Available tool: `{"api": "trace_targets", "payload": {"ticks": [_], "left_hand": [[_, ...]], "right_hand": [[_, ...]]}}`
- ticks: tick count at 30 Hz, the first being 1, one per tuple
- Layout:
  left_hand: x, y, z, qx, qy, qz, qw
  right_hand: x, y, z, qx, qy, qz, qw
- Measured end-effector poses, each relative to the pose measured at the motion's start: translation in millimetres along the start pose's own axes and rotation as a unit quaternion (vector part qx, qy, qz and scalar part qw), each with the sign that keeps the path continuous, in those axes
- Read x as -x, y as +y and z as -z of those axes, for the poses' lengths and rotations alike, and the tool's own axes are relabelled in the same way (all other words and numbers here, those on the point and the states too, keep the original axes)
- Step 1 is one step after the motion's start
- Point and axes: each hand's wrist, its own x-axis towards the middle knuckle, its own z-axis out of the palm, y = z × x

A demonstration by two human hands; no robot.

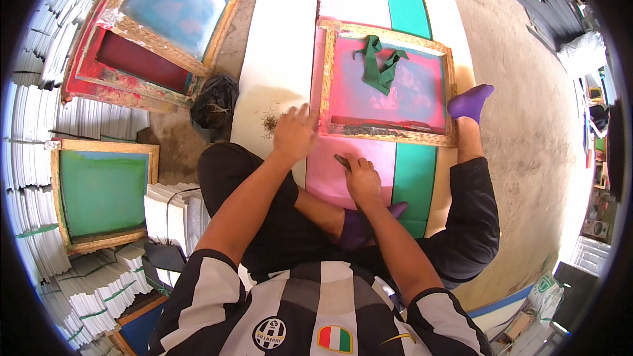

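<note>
A firm, low grip on the small dark piece likely serves best here, its tip kept clear of the wooden-framed screen just beyond. The piece juts left from the right hand, whose fingers curl closed around it above the pink panel. The left hand, loosely spread and apparently holding nothing, hovers or rests, hard to tell which, beside brown strands.
</note>
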Motion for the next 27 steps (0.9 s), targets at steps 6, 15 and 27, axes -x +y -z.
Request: {"api": "trace_targets", "payload": {"ticks": [6,15,27], "left_hand": [[23,33,-8,-0.008,-0.014,-0.099,0.995],[33,40,8,-0.066,-0.053,-0.075,0.994],[27,34,13,-0.01,-0.032,-0.042,0.999]], "right_hand": [[6,15,1,-0.038,0.03,-0.005,0.999],[13,13,-4,-0.03,0.068,0.019,0.997],[12,9,-10,0.017,0.079,0.036,0.996]]}}
